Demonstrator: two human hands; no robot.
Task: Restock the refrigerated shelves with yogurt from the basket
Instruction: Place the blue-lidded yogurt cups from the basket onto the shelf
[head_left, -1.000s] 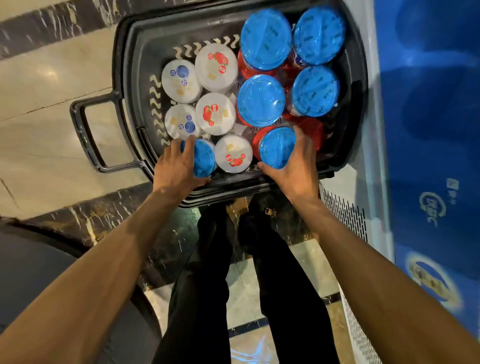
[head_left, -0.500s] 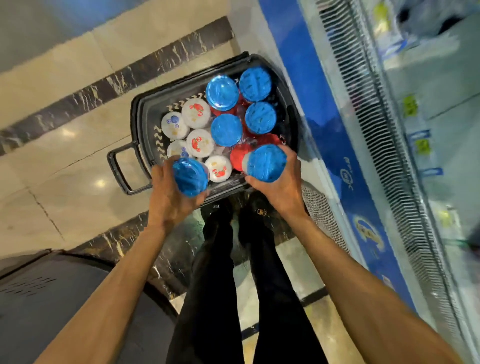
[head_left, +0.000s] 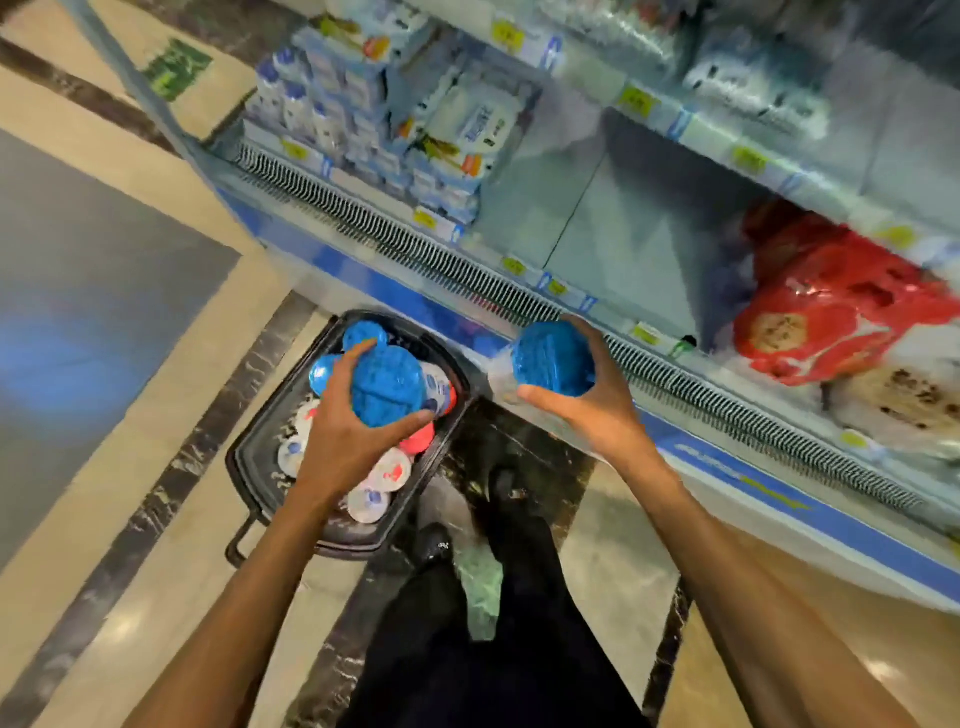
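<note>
Head view: clutching one yogurt tub (head_left: 387, 387) in left hand (head_left: 337, 436) over the basket (head_left: 239, 462) at eight o'clock, a second tub (head_left: 550, 358) in right hand (head_left: 589, 410). Seemingly early: neither shelved, many cups (head_left: 389, 474) left, bare shelf (head_left: 623, 218) at one o'clock.

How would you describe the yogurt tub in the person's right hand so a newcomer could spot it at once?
Start at the refrigerated case and follow the vent grille along its front. In front of that grille the right hand grips a blue-lidded yogurt tub. Unlike the matching tub in the left hand, it is not over the black basket.
</note>
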